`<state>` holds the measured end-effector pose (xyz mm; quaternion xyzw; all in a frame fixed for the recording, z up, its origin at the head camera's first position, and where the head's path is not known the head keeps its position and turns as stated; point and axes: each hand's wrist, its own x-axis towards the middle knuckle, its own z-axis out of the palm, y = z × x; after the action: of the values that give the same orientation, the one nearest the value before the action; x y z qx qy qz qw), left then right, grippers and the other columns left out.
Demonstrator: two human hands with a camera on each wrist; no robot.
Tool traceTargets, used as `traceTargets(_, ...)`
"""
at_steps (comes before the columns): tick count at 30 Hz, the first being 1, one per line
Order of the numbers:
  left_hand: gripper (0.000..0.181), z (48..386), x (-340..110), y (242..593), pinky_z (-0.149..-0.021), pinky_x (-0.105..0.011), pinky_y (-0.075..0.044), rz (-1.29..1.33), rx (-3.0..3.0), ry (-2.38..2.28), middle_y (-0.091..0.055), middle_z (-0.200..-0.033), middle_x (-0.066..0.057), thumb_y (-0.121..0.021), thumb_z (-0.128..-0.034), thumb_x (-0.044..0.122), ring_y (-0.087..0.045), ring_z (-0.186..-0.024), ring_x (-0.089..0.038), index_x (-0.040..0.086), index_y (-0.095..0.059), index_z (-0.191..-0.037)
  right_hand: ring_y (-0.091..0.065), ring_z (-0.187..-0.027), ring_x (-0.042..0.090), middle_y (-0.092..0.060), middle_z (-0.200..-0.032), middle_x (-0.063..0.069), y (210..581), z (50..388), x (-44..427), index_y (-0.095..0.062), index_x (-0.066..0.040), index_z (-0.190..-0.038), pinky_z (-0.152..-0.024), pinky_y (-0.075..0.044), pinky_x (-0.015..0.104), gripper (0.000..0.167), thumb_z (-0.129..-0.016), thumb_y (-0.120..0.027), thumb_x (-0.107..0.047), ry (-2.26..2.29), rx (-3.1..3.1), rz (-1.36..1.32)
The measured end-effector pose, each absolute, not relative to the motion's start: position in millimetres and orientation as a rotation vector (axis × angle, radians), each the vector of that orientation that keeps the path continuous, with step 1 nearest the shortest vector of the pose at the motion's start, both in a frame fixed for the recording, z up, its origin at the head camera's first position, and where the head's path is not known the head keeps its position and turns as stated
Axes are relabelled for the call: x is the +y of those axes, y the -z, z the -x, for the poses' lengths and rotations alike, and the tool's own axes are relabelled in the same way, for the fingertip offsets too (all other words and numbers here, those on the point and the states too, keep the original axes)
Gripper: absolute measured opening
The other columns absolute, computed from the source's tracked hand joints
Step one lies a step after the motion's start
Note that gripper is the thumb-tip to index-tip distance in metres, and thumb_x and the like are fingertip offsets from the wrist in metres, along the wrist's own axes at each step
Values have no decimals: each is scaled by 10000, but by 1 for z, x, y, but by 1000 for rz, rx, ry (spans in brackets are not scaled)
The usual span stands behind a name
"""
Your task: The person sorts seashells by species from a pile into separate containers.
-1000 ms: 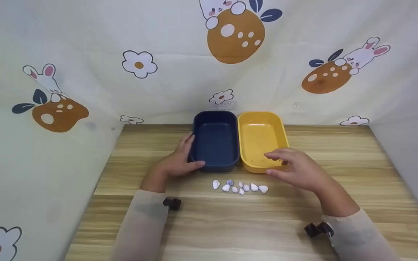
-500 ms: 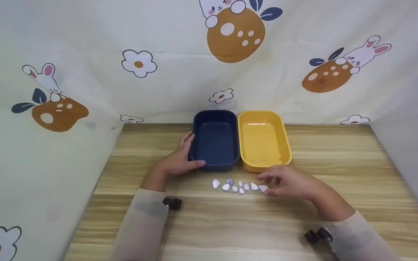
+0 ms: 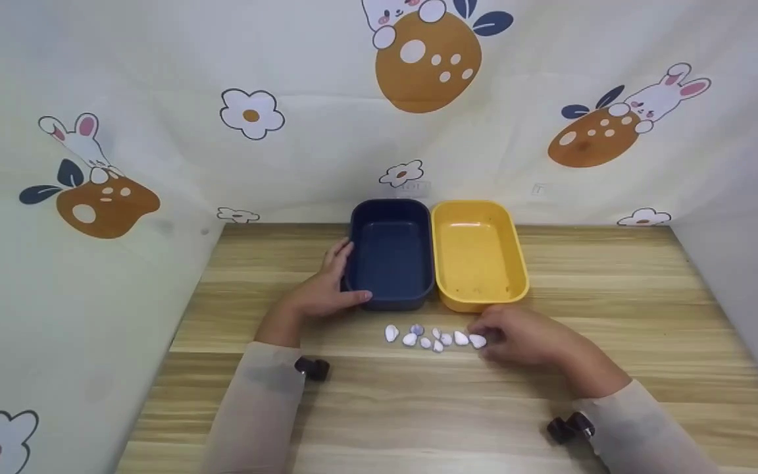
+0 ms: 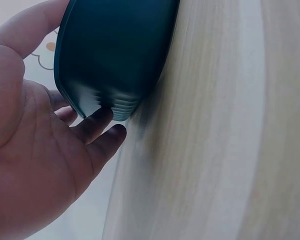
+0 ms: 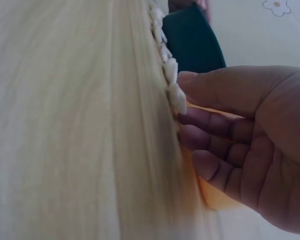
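On the left side of the dark blue container (image 3: 392, 260), my left hand (image 3: 316, 293) holds its near-left corner, thumb on the front rim and fingers along the side. The left wrist view shows the fingers (image 4: 106, 125) of this hand (image 4: 45, 135) against the container's wall (image 4: 115, 50). White shells lie in a row in front of the containers. At the row's right end, my right hand (image 3: 527, 337) is around the last shell (image 3: 478, 341). In the right wrist view that shell (image 5: 177, 98) sits between the thumb and fingers of this hand (image 5: 245, 135); firm contact cannot be told.
A yellow container (image 3: 478, 257) stands directly right of the blue one, by the patterned cloth wall (image 3: 313, 158). Both stand on the wooden table (image 3: 405, 415). Black wrist devices are on both sleeves (image 3: 257, 408).
My right hand has moved down from the near-right corner of the yellow container to the right end of the shell row, its thumb and fingers drawn closer. My left hand has stayed in place.
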<state>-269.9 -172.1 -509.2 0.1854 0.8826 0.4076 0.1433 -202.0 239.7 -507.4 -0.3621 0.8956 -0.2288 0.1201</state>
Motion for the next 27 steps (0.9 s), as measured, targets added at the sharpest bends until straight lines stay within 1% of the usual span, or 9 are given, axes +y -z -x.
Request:
traceTargets(5,1176,270,-172,509,-1319,-599,-259,-535,2568,-1144,87,-1805,-33,-773,-929,571,-211,-1639,-443,160,-27,-1739,-642,-938,120,-738,-1032,-47,514,204,238,-812,-200,-1160,-844,-549,315,260,-908,-818,-134,685,2619,1014)
traceTargets(9,1153,271,-173,511,-1314,-603,-270,-535,2569,-1137,88,-1803,-29,-768,-944,540,-237,-1630,-451,173,-18,-1739,-639,-932,112,-738,-1028,-50,515,203,238,-817,-197,-1155,-832,-546,300,247,-915,-811,-136,692,2616,997)
traceTargets(12,1160,271,-173,512,-1314,-596,-276,-526,2561,-1140,89,-1801,-22,-777,-941,527,-249,-1627,-444,183,-9,-1739,-644,-931,124,-733,-1023,-52,512,202,238,-818,-193,-1153,-826,-543,290,242,-918,-813,-138,692,2610,979)
traceTargets(16,1194,271,-173,512,-1312,-593,-282,-513,2551,-1156,94,-1800,-5,-787,-917,571,-266,-1622,-438,194,-7,-1740,-643,-919,122,-728,-1006,-48,503,200,238,-820,-188,-1140,-813,-545,285,234,-912,-823,-134,702,2597,956)
traceTargets(19,1199,271,-173,511,-1313,-601,-271,-513,2544,-1170,99,-1800,3,-788,-912,585,-248,-1628,-441,198,-11,-1740,-638,-905,106,-725,-995,-49,496,198,236,-818,-182,-1143,-795,-546,272,235,-913,-825,-135,721,2584,958)
traceTargets(22,1187,271,-173,512,-1317,-595,-262,-512,2538,-1178,97,-1800,15,-792,-919,563,-228,-1636,-432,210,-11,-1740,-633,-888,103,-717,-985,-61,487,196,235,-813,-179,-1166,-773,-540,255,237,-930,-825,-165,761,2563,973)
traceTargets(27,1149,273,-172,514,-1319,-599,-254,-518,2533,-1197,90,-1801,24,-787,-943,510,-208,-1642,-425,213,-17,-1741,-632,-894,127,-713,-975,-64,474,197,230,-806,-174,-1192,-787,-547,259,262,-935,-841,-216,869,2580,970)
